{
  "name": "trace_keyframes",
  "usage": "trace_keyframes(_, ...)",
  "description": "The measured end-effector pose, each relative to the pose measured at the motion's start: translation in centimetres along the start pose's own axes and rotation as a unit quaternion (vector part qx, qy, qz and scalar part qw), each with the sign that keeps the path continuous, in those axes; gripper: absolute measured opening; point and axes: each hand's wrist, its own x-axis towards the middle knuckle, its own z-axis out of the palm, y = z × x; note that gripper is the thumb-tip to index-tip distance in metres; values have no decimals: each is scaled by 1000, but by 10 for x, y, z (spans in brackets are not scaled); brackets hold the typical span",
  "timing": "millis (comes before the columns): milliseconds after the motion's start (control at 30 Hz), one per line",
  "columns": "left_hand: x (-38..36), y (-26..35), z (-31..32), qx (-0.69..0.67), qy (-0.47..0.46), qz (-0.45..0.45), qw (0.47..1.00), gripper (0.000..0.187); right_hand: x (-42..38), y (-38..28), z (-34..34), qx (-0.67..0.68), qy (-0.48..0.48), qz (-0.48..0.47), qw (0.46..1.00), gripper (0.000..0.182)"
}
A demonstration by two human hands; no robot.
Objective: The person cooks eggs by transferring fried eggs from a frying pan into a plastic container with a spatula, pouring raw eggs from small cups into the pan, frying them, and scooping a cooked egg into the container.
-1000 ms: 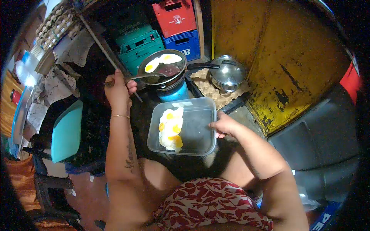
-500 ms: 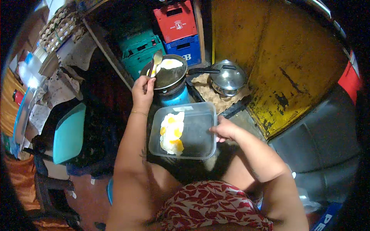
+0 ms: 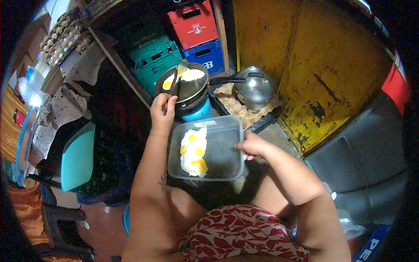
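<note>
My left hand (image 3: 162, 109) is closed around the dark handle of a spatula (image 3: 175, 78), whose blade reaches the far side of a frying pan (image 3: 192, 90). One fried egg (image 3: 192, 75) lies in the back of the pan, and another with a yellow yolk is at its left side, partly behind the spatula. With fingers closed on its right rim, my right hand (image 3: 254, 145) grips a clear plastic container (image 3: 223, 168). Several fried eggs (image 3: 193, 153) lie together in the container's left half.
Under the pan is a blue stove (image 3: 197, 112). A lidded saucepan (image 3: 256, 89) stands to its right on an egg tray (image 3: 224, 96). Stacked crates (image 3: 194, 28) are behind, a yellow panel (image 3: 279, 52) at right. A teal lid (image 3: 78, 157) and egg trays (image 3: 65, 37) are at left.
The spatula's handle now stands more upright, and more of the left egg shows, including its yolk. My left hand has moved slightly lower. The container stays almost in place.
</note>
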Motion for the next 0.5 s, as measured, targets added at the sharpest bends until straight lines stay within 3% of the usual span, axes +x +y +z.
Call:
trace_keyframes(267,-24,12,-20,-19,-6,25,999,8,3,4,4,13,8,4,1000,37)
trace_keyframes(333,-25,28,-25,-138,46,-59,988,7,3,3,1,20,-3,13,1000,35)
trace_keyframes(400,-23,40,-33,-204,102,-124,966,11,3,1,-1,-6,-47,26,999,57)
trace_keyframes(433,-21,41,-38,-222,127,-158,954,12,2,1,-1,-6,-48,25,999,57)
trace_keyframes(500,-20,32,-44,-243,148,-151,947,14,1,1,0,-13,-40,26,999,55)
